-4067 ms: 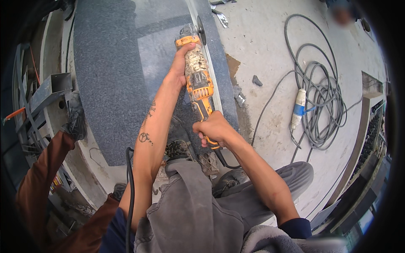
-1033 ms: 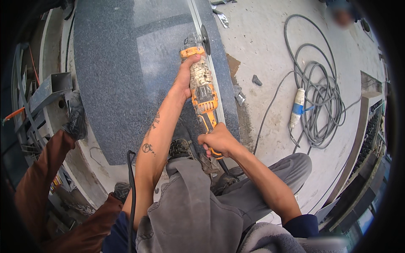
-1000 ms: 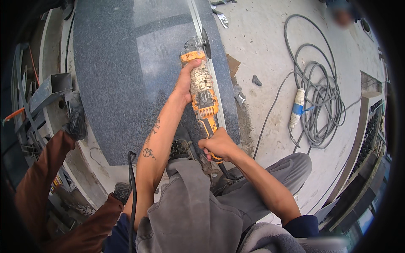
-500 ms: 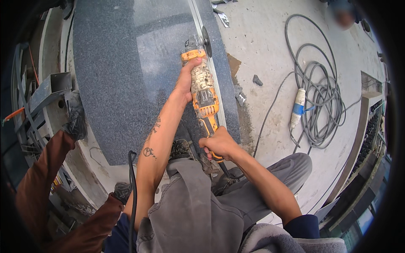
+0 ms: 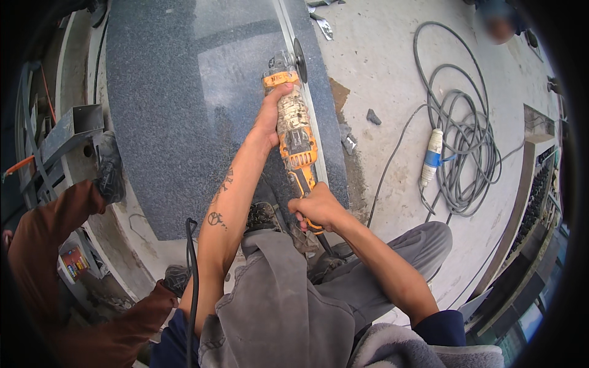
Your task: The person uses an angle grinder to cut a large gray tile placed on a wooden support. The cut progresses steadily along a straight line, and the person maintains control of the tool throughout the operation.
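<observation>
Both of my hands are closed around a dusty yellow-and-black angle grinder (image 5: 296,144). My left hand (image 5: 270,116) grips the body just behind its head, the thumb lying across the top. Lower down, my right hand (image 5: 316,210) wraps the rear handle, from which the power cord runs toward my feet. The grinder's dark disc (image 5: 299,60) stands on edge at the right of the head, beside a pale metal straightedge (image 5: 314,116). That straightedge lies lengthwise on a large dark grey speckled stone slab (image 5: 165,122). Whether the disc touches the slab is hard to make out.
Coiled grey cable (image 5: 463,153) with a white-and-blue connector (image 5: 432,158) lies on the concrete floor at right. Stone scraps (image 5: 373,116) sit beside the slab. Left, a person in brown trousers (image 5: 55,227) is near metal tubing (image 5: 86,119). Another person (image 5: 500,24) is at far right.
The brown-trousered leg at left has shifted, uncovering more of a colourful box beside it. My hands and the grinder have hardly moved.
</observation>
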Demonstrator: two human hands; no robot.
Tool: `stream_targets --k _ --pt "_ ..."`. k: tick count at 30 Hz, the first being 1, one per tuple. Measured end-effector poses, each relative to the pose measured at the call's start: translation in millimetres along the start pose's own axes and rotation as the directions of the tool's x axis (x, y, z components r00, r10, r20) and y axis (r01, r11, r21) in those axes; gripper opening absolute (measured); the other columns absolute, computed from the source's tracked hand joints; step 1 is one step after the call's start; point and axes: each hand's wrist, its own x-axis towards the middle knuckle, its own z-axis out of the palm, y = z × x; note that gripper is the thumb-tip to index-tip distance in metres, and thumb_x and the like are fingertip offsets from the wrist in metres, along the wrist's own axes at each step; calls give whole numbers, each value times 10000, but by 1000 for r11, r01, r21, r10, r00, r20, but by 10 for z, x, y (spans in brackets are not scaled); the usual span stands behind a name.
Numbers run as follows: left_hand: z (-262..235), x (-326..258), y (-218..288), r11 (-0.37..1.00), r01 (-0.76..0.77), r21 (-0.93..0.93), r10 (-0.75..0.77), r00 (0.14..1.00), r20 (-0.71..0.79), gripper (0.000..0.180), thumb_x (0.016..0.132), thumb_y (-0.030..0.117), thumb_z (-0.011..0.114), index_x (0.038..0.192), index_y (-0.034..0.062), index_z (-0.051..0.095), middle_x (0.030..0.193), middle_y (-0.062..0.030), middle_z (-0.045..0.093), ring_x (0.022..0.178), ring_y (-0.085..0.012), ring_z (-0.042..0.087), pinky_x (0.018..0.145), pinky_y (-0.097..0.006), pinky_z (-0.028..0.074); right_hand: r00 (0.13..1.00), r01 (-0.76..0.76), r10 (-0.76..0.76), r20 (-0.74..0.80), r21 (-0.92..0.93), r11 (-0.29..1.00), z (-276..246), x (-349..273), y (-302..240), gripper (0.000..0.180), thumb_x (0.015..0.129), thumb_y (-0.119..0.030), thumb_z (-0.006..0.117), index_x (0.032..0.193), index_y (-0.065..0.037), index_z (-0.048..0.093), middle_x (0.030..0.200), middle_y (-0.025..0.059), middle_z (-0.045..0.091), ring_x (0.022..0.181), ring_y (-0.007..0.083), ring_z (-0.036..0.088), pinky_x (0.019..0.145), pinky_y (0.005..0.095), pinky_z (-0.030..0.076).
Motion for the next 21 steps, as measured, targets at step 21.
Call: stream_targets --k 21 --pt "54 -78 -124 999 -54 -2 54 998 -16 477 849 386 623 1099 -7 520 787 -163 640 626 -231 683 552 -358 611 1000 11 -12 20 37 999 -13 -56 144 156 749 -18 681 682 54 561 562 95 568 424 169 548 379 323 440"
